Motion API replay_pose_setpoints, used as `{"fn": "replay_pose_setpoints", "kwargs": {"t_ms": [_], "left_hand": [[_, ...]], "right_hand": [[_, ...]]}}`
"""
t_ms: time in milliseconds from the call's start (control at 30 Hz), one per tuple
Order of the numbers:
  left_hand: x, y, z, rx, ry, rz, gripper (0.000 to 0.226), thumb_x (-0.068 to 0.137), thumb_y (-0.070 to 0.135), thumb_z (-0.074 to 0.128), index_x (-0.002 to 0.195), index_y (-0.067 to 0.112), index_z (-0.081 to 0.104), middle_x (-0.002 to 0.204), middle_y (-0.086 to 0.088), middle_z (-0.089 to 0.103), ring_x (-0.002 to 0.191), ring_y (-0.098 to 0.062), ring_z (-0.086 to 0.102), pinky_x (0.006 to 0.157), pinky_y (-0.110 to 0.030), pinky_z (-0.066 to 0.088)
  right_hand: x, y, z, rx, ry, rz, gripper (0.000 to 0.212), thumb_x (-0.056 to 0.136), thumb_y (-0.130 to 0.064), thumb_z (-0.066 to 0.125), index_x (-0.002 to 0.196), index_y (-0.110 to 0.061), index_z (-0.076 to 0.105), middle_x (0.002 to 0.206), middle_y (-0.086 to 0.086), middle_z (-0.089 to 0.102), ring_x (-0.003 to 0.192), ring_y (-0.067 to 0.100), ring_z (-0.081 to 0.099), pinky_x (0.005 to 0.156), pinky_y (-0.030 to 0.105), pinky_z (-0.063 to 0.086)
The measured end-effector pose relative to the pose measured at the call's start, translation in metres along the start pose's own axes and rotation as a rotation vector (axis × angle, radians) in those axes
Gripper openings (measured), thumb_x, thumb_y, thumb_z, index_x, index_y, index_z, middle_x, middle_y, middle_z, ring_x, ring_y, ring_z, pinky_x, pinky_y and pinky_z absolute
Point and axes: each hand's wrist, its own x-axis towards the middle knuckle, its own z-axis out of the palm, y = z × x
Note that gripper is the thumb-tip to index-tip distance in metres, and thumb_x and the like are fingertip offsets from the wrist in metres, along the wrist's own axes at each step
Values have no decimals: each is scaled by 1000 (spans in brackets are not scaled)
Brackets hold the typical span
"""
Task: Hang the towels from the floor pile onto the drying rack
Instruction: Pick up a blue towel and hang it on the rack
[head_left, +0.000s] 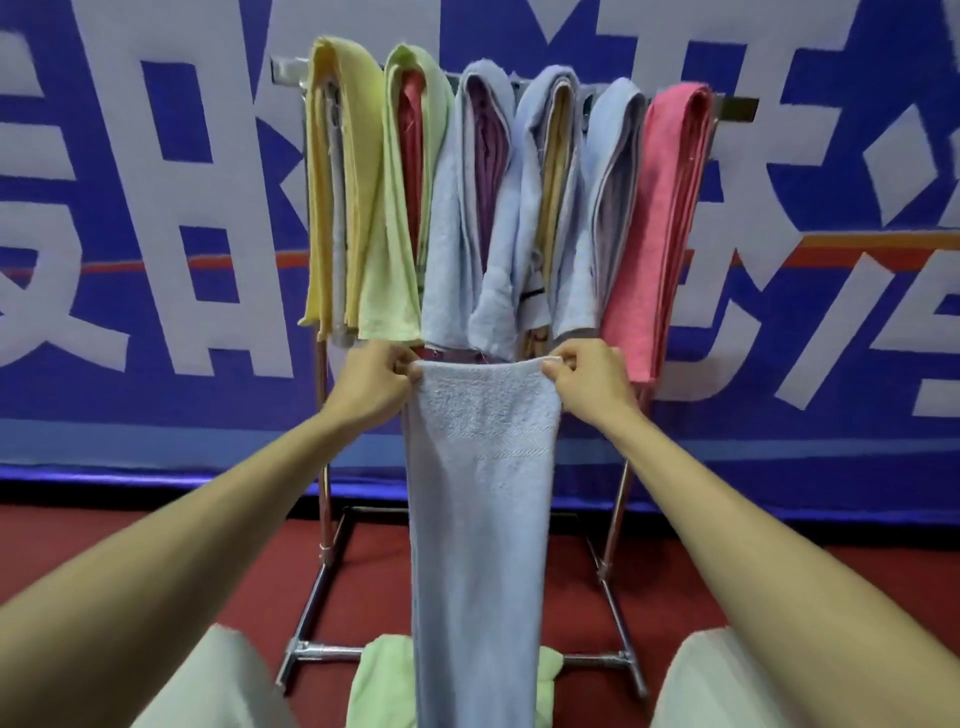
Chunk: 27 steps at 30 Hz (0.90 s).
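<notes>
A light blue towel (478, 519) hangs straight down in front of me, held up by its two top corners. My left hand (371, 382) pinches the left corner and my right hand (589, 376) pinches the right corner, both just below the hanging towels. The metal drying rack (740, 106) stands behind, its top bar draped with several towels: yellow (337, 182), green (410, 208), light blue ones (498, 218) and pink (660, 223). A green towel (371, 686) lies on the floor at the rack's base, partly hidden by the held towel.
A blue banner wall (156, 208) with large white characters stands right behind the rack. The floor (156, 545) is red carpet. The rack's chrome base legs (311, 613) spread toward me on both sides. My knees in pale trousers (727, 686) frame the bottom corners.
</notes>
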Motion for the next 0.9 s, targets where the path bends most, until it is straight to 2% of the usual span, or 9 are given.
{"fn": "replay_pose_setpoints", "kwargs": {"t_ms": [100,200,267,333,367,467,600,733,900], "left_hand": [[-5,-29,30,-22,-42,-65,16,90,11,56,92,7,72,80,-12,70,73,-23,68,70,-38,60],[-18,-52,60,-41,-53,-168,16,86,11,57,87,9,73,81,-10,72,80,-23,67,76,-33,56],[-30,-66,78,-104,-84,-294,15,83,12,59,80,7,73,75,-10,72,74,-20,68,72,-28,54],[-44,-77,93,-313,-125,-441,15,79,11,61,71,4,71,67,-11,70,68,-21,69,72,-33,59],[-50,-82,100,-422,-128,-508,18,82,6,60,67,3,68,61,-9,68,62,-19,67,68,-32,60],[-64,-83,108,-675,-144,-638,27,94,-2,53,69,1,62,47,2,60,44,-5,58,52,-18,55],[-68,-66,99,-820,-150,-680,22,96,0,52,76,-2,59,46,3,56,39,-2,54,61,-18,56],[-76,-58,80,-833,-214,-686,22,96,-3,50,76,0,58,39,7,51,33,-2,48,64,-21,55],[-87,-53,81,-857,-353,-739,34,94,-1,54,62,8,66,48,3,46,40,-5,43,59,-26,57]], "right_hand": [[-5,26,30,1,-12,69,11,86,-23,64,87,-19,75,74,0,66,86,23,64,76,29,48],[-16,48,53,7,-45,105,11,86,-21,63,85,-19,74,59,-10,59,80,20,61,73,27,44],[-25,58,66,22,-84,124,13,86,-17,62,83,-16,74,55,-11,55,77,19,57,70,24,37],[-33,67,78,38,-109,160,13,86,-15,61,81,-15,73,54,-9,56,79,21,56,67,20,31],[-37,71,83,47,-109,181,13,85,-15,61,80,-14,73,55,-6,58,81,23,58,68,21,32],[-42,77,90,77,-95,207,12,82,-16,64,78,-11,74,62,4,65,82,28,66,77,29,47],[-43,75,92,134,-91,193,11,82,-15,65,76,-11,73,60,6,67,69,23,69,72,31,55],[-45,86,88,380,-103,408,15,82,-9,68,67,-12,71,71,10,69,67,21,69,62,32,59],[-57,80,86,596,-205,596,10,80,3,65,87,9,67,80,17,63,67,19,63,46,22,51]]}}
